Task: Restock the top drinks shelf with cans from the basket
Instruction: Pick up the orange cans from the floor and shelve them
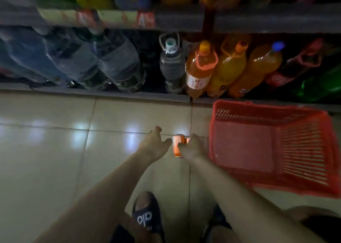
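Orange can [177,145] gripped by right hand [191,148], left hand [154,145] fingers spread beside it, label unreadable, red basket [239,145] near.

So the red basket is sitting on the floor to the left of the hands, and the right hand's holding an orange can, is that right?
Not quite. The head view shows the red basket on the floor to the right of the hands, not the left. The rest holds: the right hand grips an orange can, with the left hand open beside it.

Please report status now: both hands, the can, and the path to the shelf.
Right hand grips orange can; left hand open beside it. Red basket on floor at right, looks empty. Top shelf out of view.
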The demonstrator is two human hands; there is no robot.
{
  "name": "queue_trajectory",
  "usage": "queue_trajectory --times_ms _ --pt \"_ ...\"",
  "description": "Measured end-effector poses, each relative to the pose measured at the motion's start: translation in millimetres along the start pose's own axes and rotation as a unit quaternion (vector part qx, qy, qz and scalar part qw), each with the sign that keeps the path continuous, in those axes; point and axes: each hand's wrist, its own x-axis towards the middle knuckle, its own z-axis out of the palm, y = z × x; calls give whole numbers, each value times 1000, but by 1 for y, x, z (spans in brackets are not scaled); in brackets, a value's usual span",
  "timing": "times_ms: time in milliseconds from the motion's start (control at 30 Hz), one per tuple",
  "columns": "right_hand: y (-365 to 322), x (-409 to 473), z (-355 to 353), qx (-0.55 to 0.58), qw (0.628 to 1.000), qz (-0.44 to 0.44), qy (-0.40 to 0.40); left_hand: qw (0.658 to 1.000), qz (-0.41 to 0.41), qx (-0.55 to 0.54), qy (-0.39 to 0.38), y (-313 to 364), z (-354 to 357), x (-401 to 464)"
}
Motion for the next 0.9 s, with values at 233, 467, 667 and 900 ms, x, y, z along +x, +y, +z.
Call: queue_trajectory --times_ms 233,467,667,900 --pt "86 132 91 42 991 71 102 997 -48 -47 -38 -76 122 147" --pt "120 182 118 99 974 120 167 978 -60 -173 -97 -90 178 190" --pt "138 191 122 119 975 81 171 976 -48 -204 -54 -92 197 200" --pt "139 192 122 142 974 70 163 983 -48 -165 -61 -98 189 199"
